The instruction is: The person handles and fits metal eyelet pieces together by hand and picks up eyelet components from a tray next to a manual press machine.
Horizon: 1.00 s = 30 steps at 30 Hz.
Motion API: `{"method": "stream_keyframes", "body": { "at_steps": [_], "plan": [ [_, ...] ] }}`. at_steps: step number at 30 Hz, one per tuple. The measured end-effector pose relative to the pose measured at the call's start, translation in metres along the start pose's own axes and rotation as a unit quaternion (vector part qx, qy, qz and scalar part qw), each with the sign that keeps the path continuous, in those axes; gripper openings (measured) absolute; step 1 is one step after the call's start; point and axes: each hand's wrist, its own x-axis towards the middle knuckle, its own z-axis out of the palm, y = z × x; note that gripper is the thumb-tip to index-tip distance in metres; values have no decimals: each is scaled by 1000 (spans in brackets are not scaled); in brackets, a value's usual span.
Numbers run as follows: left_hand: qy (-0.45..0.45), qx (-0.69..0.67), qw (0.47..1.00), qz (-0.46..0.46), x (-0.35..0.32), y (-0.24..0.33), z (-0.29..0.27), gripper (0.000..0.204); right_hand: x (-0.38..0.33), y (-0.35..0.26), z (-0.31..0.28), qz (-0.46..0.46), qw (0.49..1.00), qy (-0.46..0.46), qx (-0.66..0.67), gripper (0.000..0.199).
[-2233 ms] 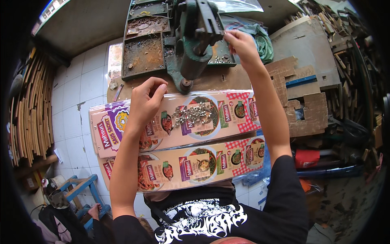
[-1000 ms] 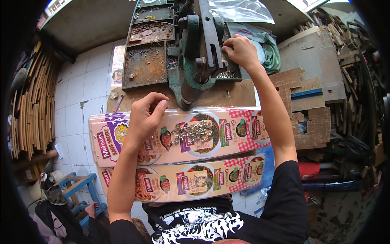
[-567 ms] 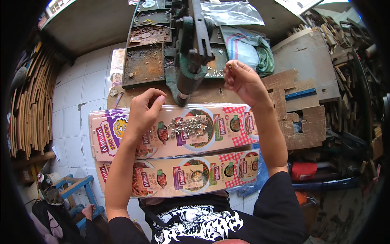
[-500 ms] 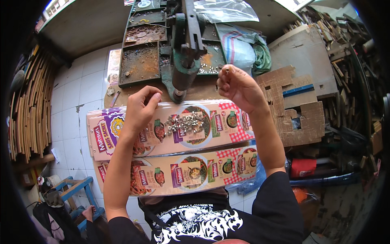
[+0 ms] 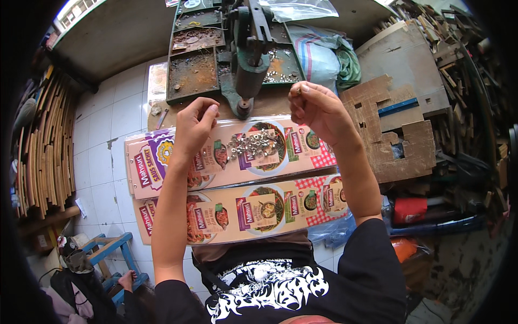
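Right hand point(image 5: 319, 111) raised with a tiny metal ring point(image 5: 298, 92) pinched at the fingertips, left hand point(image 5: 194, 126) curled over the upper printed sheet point(image 5: 232, 175).
From here I see both forearms reaching forward, the right bent up at the elbow, its hand just beside the near right corner of the tray point(image 5: 276, 66); thumb and forefinger press together on the ring, the other fingers folded in, and the ring is mostly covered and too small to make out well. The left hand's fingers are bent, thumb close to the forefinger; I can't tell whether they meet or hold anything. A loose pile of metal rings point(image 5: 256, 146) lies on the upper sheet between the hands, near the foot of the green press point(image 5: 251, 75), whose top is cut off.
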Motion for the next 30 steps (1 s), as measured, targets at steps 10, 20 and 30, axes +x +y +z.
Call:
{"method": "stream_keyframes", "body": {
  "at_steps": [10, 20, 30],
  "plan": [
    [-7, 54, 998, 30, 0, -1, -2, 18, 55, 18, -52, -74, 885, 206, -412, 27],
    [-30, 39, 998, -30, 3, 3, 4, 16, 203, -49, -144, -107, 827, 274, -479, 24],
    [-36, 49, 998, -25, 2, 8, -3, 16, 100, -57, -94, -31, 671, -4, -741, 18]
  ]
}}
